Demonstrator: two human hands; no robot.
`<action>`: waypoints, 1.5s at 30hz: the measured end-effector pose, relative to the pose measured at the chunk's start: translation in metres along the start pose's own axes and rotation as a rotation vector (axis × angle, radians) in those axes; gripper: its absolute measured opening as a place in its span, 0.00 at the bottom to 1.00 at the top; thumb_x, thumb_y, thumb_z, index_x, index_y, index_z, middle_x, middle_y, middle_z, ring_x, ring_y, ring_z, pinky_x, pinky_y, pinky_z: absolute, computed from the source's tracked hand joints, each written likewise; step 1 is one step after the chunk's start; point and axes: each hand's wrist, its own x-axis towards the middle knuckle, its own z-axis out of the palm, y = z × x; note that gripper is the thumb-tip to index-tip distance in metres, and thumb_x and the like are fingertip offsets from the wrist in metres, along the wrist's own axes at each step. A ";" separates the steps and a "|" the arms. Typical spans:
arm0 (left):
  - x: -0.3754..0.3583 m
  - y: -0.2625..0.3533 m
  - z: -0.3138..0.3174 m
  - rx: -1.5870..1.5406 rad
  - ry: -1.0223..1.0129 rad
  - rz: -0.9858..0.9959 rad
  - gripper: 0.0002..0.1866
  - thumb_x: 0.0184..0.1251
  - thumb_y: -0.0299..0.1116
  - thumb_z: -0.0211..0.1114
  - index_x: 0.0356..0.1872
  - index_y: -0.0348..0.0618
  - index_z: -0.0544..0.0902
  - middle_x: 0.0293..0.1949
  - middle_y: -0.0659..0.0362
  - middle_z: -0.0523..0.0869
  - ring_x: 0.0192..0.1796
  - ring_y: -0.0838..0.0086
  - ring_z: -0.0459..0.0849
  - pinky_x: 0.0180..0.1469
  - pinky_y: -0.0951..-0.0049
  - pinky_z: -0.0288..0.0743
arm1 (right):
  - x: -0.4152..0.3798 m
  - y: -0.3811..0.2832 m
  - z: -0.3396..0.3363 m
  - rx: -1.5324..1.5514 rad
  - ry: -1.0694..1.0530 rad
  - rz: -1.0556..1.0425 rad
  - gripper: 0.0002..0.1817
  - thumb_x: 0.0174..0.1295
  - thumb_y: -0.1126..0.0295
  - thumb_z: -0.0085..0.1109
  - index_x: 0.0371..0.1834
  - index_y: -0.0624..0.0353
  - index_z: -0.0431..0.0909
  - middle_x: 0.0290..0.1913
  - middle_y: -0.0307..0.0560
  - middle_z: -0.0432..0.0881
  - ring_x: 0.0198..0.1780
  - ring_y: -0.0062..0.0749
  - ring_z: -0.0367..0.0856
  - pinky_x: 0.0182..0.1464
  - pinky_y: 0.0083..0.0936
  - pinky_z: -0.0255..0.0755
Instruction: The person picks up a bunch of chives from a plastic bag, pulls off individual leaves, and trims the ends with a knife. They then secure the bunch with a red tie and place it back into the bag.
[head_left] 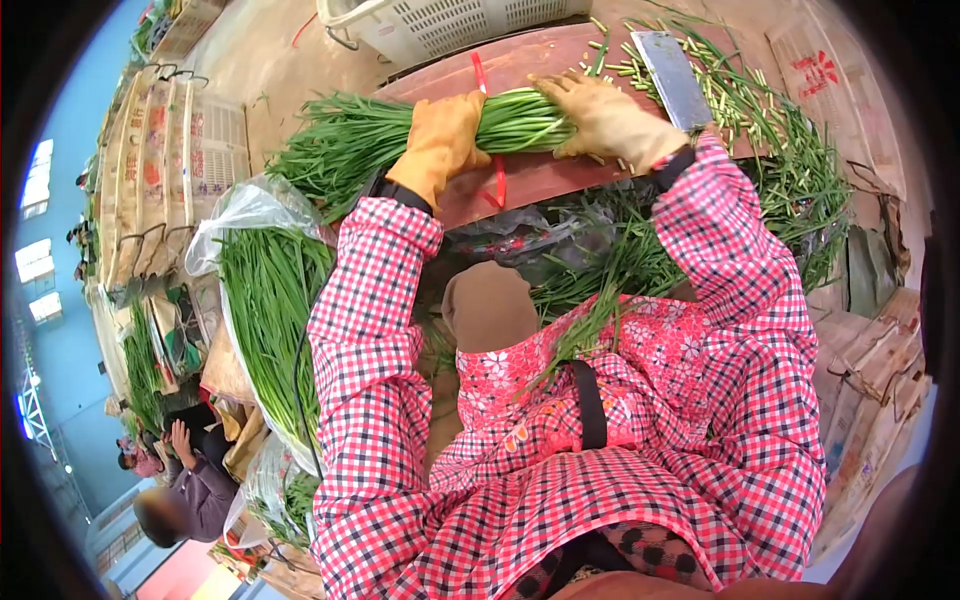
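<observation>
A bundle of long green stalks lies across a reddish board, leaves to the left and pale stem ends to the right. My left hand, in an orange glove, is wrapped round the middle of the bundle. At the stem ends is my right hand, in a paler glove, its fingers spread against the stalks. A red strip runs under the bundle beside my left hand. The wide cleaver blade rests on the board right of my right hand, among cut stem pieces.
A white plastic crate stands beyond the board. More green stalks fill a clear bag at the left. Loose trimmings are heaped at the right. Stacked crates stand at the far left. Another person is at the lower left.
</observation>
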 end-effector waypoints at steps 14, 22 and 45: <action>-0.007 0.008 -0.003 -0.048 0.099 0.006 0.39 0.34 0.40 0.80 0.55 0.45 0.77 0.40 0.48 0.87 0.48 0.53 0.85 0.49 0.52 0.74 | 0.017 -0.026 0.058 0.506 0.569 0.238 0.26 0.75 0.53 0.48 0.60 0.66 0.78 0.62 0.59 0.79 0.64 0.45 0.77 0.69 0.36 0.67; -0.013 0.015 -0.002 0.006 0.147 0.013 0.50 0.31 0.39 0.81 0.64 0.42 0.71 0.48 0.51 0.85 0.54 0.58 0.83 0.55 0.53 0.72 | 0.013 0.013 0.016 0.983 0.776 0.201 0.21 0.74 0.55 0.54 0.55 0.61 0.82 0.46 0.50 0.88 0.46 0.31 0.83 0.55 0.25 0.74; 0.001 0.013 -0.015 -0.072 0.008 -0.023 0.43 0.36 0.37 0.79 0.62 0.42 0.75 0.50 0.46 0.86 0.55 0.52 0.83 0.56 0.58 0.76 | -0.021 0.021 -0.025 0.623 0.493 0.325 0.17 0.66 0.58 0.62 0.50 0.59 0.84 0.47 0.55 0.86 0.51 0.49 0.84 0.55 0.34 0.76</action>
